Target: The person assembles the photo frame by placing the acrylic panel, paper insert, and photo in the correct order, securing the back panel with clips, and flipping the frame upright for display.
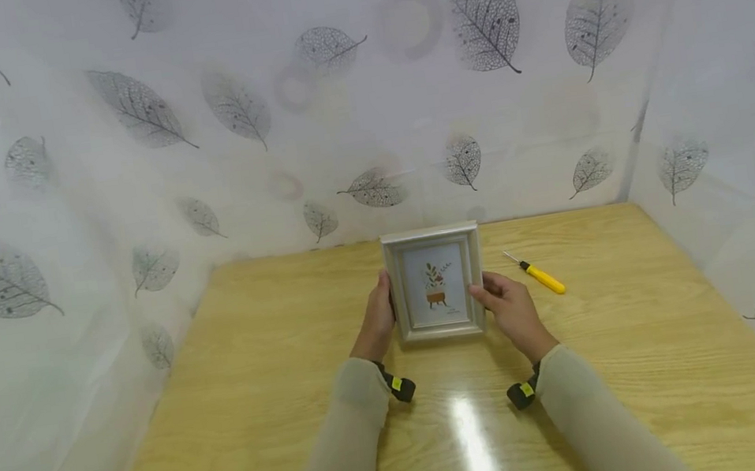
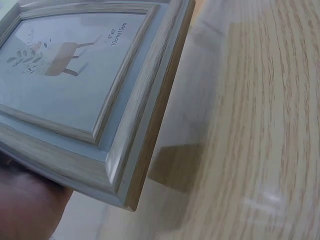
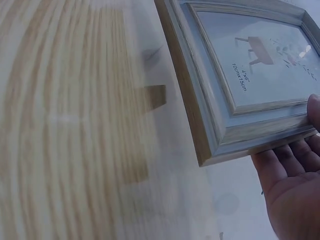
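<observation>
A pale, silvery wooden picture frame (image 1: 441, 332) is held upright over the table, its front facing me. Behind its glass is a print (image 1: 435, 284) of a plant in a brown footed pot, with "4"x6" 10cmx15cm" printed below, legible in the right wrist view. My left hand (image 1: 378, 316) grips the frame's left side. On the right side, my right hand (image 1: 512, 305) holds it with the thumb over the front edge and the fingers behind. In the left wrist view the frame's lower edge (image 2: 150, 135) stands above its shadow on the wood.
To the right of the frame, a screwdriver (image 1: 542, 276) with a yellow and black handle lies on the wood-grain table (image 1: 264, 409). Leaf-patterned white sheeting (image 1: 361, 110) hangs behind the table and along both sides. Black wrist cameras (image 1: 401, 387) are strapped to both wrists.
</observation>
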Demonstrator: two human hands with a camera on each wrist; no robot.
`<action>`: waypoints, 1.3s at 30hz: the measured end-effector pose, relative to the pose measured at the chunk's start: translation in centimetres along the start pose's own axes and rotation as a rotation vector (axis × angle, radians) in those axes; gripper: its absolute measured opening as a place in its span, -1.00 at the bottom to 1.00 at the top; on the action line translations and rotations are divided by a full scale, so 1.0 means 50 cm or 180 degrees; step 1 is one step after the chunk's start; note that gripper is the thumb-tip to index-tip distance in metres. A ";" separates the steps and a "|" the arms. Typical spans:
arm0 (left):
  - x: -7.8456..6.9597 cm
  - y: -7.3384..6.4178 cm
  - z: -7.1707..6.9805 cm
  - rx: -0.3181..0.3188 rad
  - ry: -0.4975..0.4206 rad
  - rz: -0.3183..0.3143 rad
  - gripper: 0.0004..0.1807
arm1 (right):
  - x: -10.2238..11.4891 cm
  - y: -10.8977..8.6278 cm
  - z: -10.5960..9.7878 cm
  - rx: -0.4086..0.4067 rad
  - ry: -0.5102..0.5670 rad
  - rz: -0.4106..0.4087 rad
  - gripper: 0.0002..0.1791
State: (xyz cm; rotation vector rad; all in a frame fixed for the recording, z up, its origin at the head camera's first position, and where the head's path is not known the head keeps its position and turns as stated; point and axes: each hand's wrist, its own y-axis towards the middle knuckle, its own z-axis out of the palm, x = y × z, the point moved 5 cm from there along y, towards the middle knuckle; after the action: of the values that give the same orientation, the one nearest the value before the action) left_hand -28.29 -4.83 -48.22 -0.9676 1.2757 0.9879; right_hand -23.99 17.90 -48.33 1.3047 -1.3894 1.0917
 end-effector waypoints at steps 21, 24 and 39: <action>0.025 0.025 0.000 -0.0002 -0.0082 -0.0098 -0.30 | -0.020 0.024 0.009 0.0045 0.0127 0.0106 -0.41; 0.031 0.026 -0.001 -0.0060 -0.0143 -0.0107 -0.26 | -0.022 0.027 0.011 0.0061 0.0115 0.0079 -0.42; 0.033 0.021 0.003 -0.0086 -0.0264 -0.0010 -0.15 | -0.024 0.025 0.013 0.0066 -0.0045 0.0090 -0.45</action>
State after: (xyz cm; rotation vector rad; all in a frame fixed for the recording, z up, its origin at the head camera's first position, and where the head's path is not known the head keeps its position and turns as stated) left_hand -29.18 -4.29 -49.90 -0.9397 1.1944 1.0347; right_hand -25.23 17.54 -49.67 1.3133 -1.4143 1.1205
